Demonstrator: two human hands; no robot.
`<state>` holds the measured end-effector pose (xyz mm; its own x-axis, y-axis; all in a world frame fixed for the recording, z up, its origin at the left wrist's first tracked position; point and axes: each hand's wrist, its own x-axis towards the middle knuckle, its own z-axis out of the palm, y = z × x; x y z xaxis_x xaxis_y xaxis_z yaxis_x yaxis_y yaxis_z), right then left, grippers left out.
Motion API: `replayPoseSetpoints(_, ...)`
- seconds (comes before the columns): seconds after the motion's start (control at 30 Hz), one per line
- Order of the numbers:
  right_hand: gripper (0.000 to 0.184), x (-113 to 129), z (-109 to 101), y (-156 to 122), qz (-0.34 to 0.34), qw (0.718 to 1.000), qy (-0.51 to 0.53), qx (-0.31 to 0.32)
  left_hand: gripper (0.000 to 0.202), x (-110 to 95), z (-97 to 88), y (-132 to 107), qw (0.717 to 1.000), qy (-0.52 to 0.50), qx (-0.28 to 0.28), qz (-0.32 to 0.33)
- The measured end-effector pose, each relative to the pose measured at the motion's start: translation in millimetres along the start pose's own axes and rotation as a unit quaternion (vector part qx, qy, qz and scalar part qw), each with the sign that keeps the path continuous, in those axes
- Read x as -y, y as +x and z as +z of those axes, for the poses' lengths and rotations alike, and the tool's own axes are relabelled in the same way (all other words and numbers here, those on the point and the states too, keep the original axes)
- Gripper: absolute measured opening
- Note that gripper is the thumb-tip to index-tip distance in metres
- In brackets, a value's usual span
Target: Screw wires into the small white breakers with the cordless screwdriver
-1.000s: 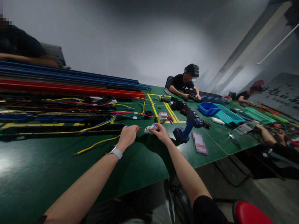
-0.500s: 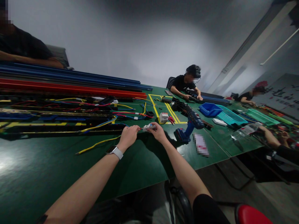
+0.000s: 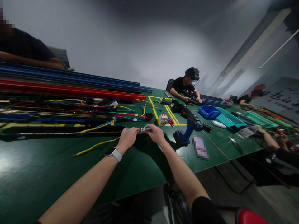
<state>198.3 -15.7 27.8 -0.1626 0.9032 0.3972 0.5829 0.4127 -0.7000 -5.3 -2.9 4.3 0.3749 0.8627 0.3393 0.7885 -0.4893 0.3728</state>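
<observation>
My right hand is closed around a small white circuit breaker held just above the green table. My left hand, with a white watch at the wrist, pinches a thin red wire end and meets the breaker's left side. Both hands touch at the breaker. A second white breaker with red parts stands a little beyond them. A blue cordless drill rests to the right of my right hand.
Long red and blue rails and tangled coloured wires fill the table's left. A loose yellow wire lies near my left wrist. Blue and teal bins sit at right. Other people work at the far end, right and left.
My hands have come together: the left hand's red wire end now meets the breaker, which has turned lower in my right hand. The view has shifted slightly.
</observation>
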Motion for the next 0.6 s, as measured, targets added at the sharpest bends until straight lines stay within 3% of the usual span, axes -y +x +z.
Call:
replayPoseSetpoints(0.1, 0.034, 3.8, 1.3, 1.7, -0.013, 1.0, -0.004, 0.023, 0.035, 0.3, 0.5, 0.7, 1.0, -0.012, 0.003, -0.002)
replayPoseSetpoints(0.47, 0.026, -12.9, 22.5, -4.6, 0.03, 0.993, 0.117, 0.016, 0.042, -16.3, -9.7, -3.5, 0.999, 0.032, 0.018, 0.006)
replayPoseSetpoints(0.6, 0.027, -1.9, 18.4, -9.3, 0.034, 0.992, 0.125, 0.014, 0.034, -24.5, -8.1, -0.5, 0.998, 0.053, 0.013, -0.025)
